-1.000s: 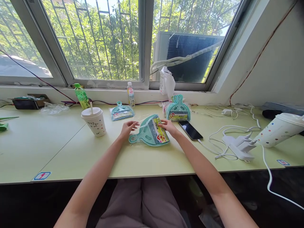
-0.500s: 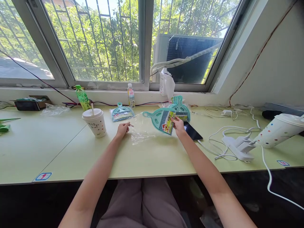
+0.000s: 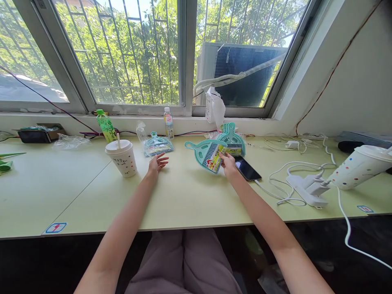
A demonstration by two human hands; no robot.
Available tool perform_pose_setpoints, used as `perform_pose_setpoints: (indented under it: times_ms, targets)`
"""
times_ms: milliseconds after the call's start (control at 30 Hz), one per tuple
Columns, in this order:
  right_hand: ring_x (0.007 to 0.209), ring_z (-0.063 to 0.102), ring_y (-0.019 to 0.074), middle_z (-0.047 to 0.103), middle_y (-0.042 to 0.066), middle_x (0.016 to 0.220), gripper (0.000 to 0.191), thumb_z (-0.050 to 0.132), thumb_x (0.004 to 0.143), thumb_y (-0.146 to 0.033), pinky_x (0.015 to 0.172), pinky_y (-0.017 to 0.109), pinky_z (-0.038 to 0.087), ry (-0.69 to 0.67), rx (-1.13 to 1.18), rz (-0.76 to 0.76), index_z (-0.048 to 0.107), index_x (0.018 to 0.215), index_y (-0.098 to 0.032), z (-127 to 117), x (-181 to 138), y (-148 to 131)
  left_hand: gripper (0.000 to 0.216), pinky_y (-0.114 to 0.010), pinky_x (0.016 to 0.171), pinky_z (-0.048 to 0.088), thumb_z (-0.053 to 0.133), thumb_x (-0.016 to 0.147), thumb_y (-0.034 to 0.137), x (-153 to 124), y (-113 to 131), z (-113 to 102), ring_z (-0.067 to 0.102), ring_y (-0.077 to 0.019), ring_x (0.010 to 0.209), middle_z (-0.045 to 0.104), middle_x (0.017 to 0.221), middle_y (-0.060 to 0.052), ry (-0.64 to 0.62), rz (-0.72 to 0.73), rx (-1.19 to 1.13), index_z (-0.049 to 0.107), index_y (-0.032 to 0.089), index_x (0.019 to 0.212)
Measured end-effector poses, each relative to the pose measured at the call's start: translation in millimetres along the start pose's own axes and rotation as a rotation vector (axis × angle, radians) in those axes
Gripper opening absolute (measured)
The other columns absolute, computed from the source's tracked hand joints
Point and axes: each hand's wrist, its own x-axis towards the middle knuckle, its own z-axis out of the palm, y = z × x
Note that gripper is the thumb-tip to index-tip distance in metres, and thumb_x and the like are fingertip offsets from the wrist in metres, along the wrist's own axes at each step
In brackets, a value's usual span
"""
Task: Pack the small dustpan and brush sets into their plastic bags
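Dustpan set (image 3: 203, 152), teal with a printed label, is held tilted just above the pale green worktop (image 3: 183, 200), right of its middle, with the handle pointing left. Behind the worktop runs a wide barred window (image 3: 128, 53), with an air-conditioner unit (image 3: 245, 73) outside its right pane.

At the far right a dotted cup (image 3: 358, 166) lies tipped on its side, and near it a white charger block (image 3: 308, 188) sits among loose white cables. A second lidded cup (image 3: 122, 159) with a straw stands upright to the left, near the left hand (image 3: 155, 164). That hand rests low on the worktop, its grip wide and fingers spread, holding nothing. It lies just in front of a wrapped dustpan pack (image 3: 157, 145).

The right hand (image 3: 229, 164) has its grip closed on the label edge of the dustpan set, thumb on top. Just behind it stands a stack of teal dustpans (image 3: 232, 141), and a dark phone (image 3: 247, 168) lies flat beside the wrist. A green bottle (image 3: 105, 125) and a small clear bottle (image 3: 168, 122) stand by the sill.
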Motion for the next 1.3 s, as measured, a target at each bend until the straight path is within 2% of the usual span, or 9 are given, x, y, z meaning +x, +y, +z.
perform_pose_setpoints:
  times_ms: [133,300,433,533,633,733,900,1000,1300]
  targets:
    - [0.069,0.066,0.0138,0.072,0.002,0.081,0.024,0.072,0.070,-0.014,0.060,0.022,0.054,-0.060,-0.019,0.011,0.066,0.093,-0.019,1.9,-5.3,2.5,0.039,-0.020,0.054,0.046,0.037,0.091,0.029,-1.9,-2.6,1.8,0.061,-0.0103,0.058,0.072,0.092,-0.013,-0.057,0.005,0.150,0.070,0.011,0.099]
    - [0.068,0.067,0.0150,0.072,0.002,0.080,0.026,0.074,0.070,-0.017,0.059,0.023,0.054,-0.098,-0.069,0.011,0.066,0.095,-0.019,3.7,-8.9,4.7,0.044,-0.024,0.054,0.044,0.034,0.091,0.039,-6.8,-3.3,3.8,0.059,-0.0124,0.057,0.071,0.084,-0.011,-0.106,0.057,0.235,0.069,0.013,0.096]
    - [0.066,0.067,0.0150,0.073,0.002,0.079,0.027,0.074,0.070,-0.018,0.057,0.023,0.054,-0.125,-0.101,0.032,0.064,0.095,-0.019,5.0,-9.8,7.5,0.040,-0.030,0.065,0.046,0.035,0.091,0.040,-19.8,-3.0,11.4,0.057,-0.0174,0.061,0.064,0.067,-0.006,0.133,0.428,0.621,0.067,0.016,0.089]
    - [0.064,0.066,0.0143,0.072,0.001,0.077,0.027,0.074,0.070,-0.017,0.054,0.022,0.053,-0.129,-0.125,0.052,0.063,0.095,-0.019,6.2,-10.1,9.4,0.031,-0.038,0.086,0.044,0.043,0.089,0.033,-32.6,0.7,18.0,0.058,-0.0252,0.094,0.066,0.096,-0.010,0.404,0.739,0.856,0.062,0.019,0.109]
    - [0.064,0.066,0.0139,0.072,0.001,0.077,0.026,0.075,0.070,-0.016,0.053,0.021,0.052,-0.127,-0.133,0.054,0.062,0.092,-0.019,7.7,-11.1,10.6,0.045,-0.045,0.102,0.033,0.047,0.087,0.023,-43.3,8.5,18.8,0.037,-0.0318,0.130,0.043,0.141,-0.014,0.530,0.855,1.056,0.052,0.022,0.132]
    - [0.063,0.065,0.0131,0.072,0.001,0.078,0.025,0.075,0.069,-0.015,0.053,0.021,0.052,-0.121,-0.154,0.056,0.062,0.090,-0.019,9.0,-12.4,11.3,0.056,-0.050,0.106,0.026,0.043,0.088,0.015,-45.9,16.0,13.0,0.025,-0.0358,0.137,0.031,0.149,-0.013,0.449,0.822,1.276,0.045,0.030,0.141]
    - [0.061,0.065,0.0132,0.072,0.001,0.077,0.024,0.075,0.070,-0.015,0.054,0.022,0.053,-0.133,-0.156,0.062,0.062,0.091,-0.019,9.2,-13.8,11.7,0.061,-0.050,0.099,0.033,0.040,0.089,0.017,-28.6,16.3,-2.6,0.047,-0.0360,0.116,0.057,0.112,-0.018,0.390,0.671,1.340,0.033,0.023,0.149]
    - [0.060,0.065,0.0134,0.071,0.002,0.076,0.021,0.073,0.073,-0.014,0.052,0.022,0.053,-0.148,-0.151,0.072,0.062,0.090,-0.019,8.0,-13.5,12.2,0.059,-0.048,0.097,0.036,0.039,0.089,0.018,-17.2,12.1,-9.4,0.052,-0.0348,0.107,0.062,0.096,-0.018,0.387,0.667,1.336,0.035,0.016,0.148]
    - [0.063,0.067,0.0153,0.072,0.003,0.076,0.024,0.073,0.071,-0.014,0.053,0.023,0.054,-0.136,-0.136,0.072,0.062,0.092,-0.018,5.8,-11.4,12.5,0.045,-0.049,0.096,0.041,0.038,0.089,0.018,-19.4,8.1,-3.8,0.046,-0.0371,0.117,0.061,0.114,-0.021,0.384,0.660,1.204,0.057,0.013,0.129]
